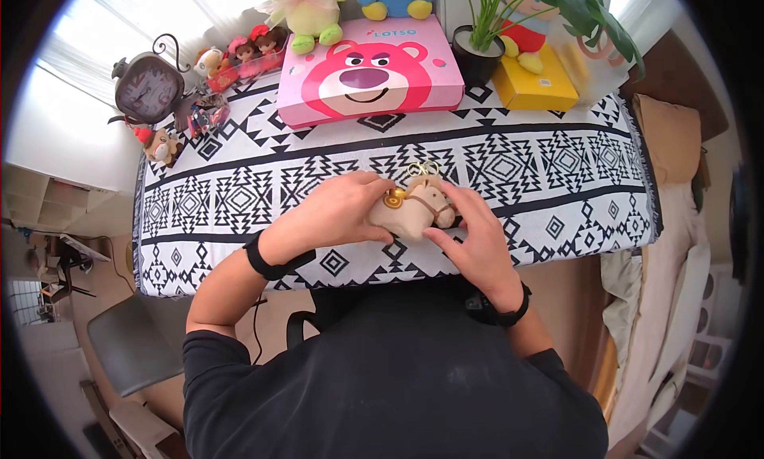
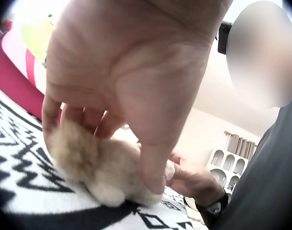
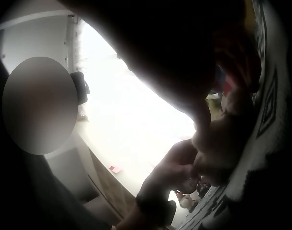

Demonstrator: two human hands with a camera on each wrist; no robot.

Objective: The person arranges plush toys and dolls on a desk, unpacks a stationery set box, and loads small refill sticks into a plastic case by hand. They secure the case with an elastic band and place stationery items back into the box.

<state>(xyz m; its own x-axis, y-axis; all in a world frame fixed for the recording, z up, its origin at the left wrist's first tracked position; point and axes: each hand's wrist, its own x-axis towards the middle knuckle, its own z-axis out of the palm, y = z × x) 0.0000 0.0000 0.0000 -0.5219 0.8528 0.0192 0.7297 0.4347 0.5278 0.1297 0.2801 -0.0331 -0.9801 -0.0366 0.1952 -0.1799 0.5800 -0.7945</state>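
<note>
A cream plush horse (image 1: 404,220) with a brown bridle and a gold ornament (image 1: 394,197) on its back stands low over the patterned cloth, its head to the right. My left hand (image 1: 338,208) grips its rear body, fingers on the far side and thumb on the near side. Around the head end, my right hand (image 1: 477,240) holds it between fingers and thumb. Gold rings (image 1: 422,168) show just behind the horse's head. In the left wrist view the fluffy rear of the horse (image 2: 107,167) lies under the left palm (image 2: 112,72). The right wrist view is dark.
A black-and-white patterned cloth (image 1: 302,160) covers the table. Behind stand a pink bear-faced box (image 1: 370,73) bearing plush toys, a potted plant (image 1: 479,57) and a yellow box (image 1: 537,85). At the left are a dark clock (image 1: 151,89) and several small dolls (image 1: 239,53).
</note>
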